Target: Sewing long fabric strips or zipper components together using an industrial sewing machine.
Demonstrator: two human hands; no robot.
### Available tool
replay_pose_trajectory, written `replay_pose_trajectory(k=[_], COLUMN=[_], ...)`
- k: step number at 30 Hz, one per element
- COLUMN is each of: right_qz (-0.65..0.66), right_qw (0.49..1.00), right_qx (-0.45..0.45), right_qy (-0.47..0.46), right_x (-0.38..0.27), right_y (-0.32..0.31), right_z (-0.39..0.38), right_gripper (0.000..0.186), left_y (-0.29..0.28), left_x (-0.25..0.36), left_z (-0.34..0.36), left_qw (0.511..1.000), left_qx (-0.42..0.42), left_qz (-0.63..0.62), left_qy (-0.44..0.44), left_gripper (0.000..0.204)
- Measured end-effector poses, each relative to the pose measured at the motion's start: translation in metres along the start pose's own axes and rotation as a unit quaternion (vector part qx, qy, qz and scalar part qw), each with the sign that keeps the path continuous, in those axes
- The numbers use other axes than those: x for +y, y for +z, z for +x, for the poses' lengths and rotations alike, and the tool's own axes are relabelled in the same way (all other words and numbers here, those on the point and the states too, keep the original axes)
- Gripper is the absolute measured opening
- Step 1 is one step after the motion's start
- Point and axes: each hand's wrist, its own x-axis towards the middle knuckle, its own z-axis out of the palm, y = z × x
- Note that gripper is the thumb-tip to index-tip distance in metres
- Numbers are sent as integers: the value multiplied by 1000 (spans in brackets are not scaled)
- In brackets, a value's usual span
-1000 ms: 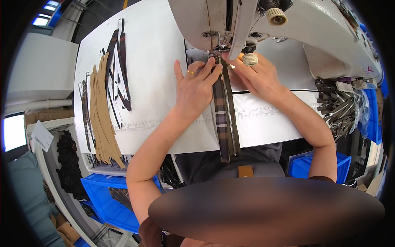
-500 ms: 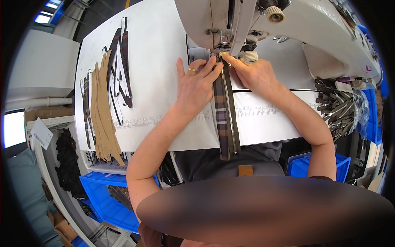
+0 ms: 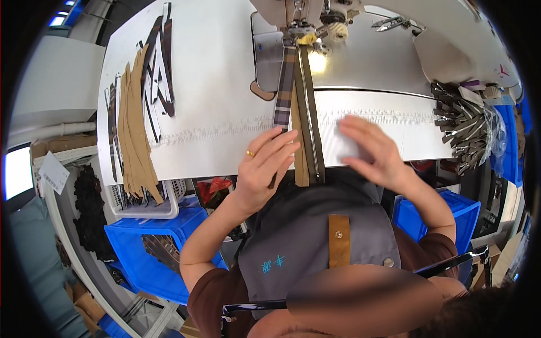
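Observation:
Under the sewing machine's foot [image 3: 296, 35], beside a small yellow piece [image 3: 307, 38], the top ends of a plaid strip [image 3: 283, 90], a tan strip [image 3: 300, 169] and a dark olive zipper strip [image 3: 310, 129] meet, hanging toward me. My left hand [image 3: 262, 169] grips the lower part of the plaid strip, which is pulled slightly left, showing the tan one. Right of the zipper, my right hand [image 3: 375, 155] is blurred, fingers apart and holding nothing, above the white worktop's front part.
Tan strips [image 3: 132, 124] and dark strips [image 3: 158, 73] lie left on the worktop [image 3: 208, 96]; a pile of zippers [image 3: 453, 127] sits right. Metal snips [image 3: 389, 22] lie behind. Blue bins [image 3: 146, 270] [image 3: 465, 214] and a white basket [image 3: 169, 208] are below the table edge.
Both hands have left the machine's foot and moved toward me; my left now grips the plaid strip lower down, my right has moved off rightward. The view has shifted, showing more apron.

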Motion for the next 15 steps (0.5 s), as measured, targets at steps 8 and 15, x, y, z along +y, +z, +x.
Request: replay_pose_trajectory(k=[8, 15], right_qz=[-191, -154], right_qw=[952, 957], right_qx=[71, 73], right_qy=[-226, -236], right_x=[-10, -6], right_y=[52, 46], right_z=[-12, -18], right_gripper=[33, 34], left_y=[17, 18], left_x=[7, 3], left_z=[-11, -14], left_qw=[984, 981], left_qx=[-30, -18], left_qz=[161, 177], left_qy=[64, 81], left_gripper=[36, 34])
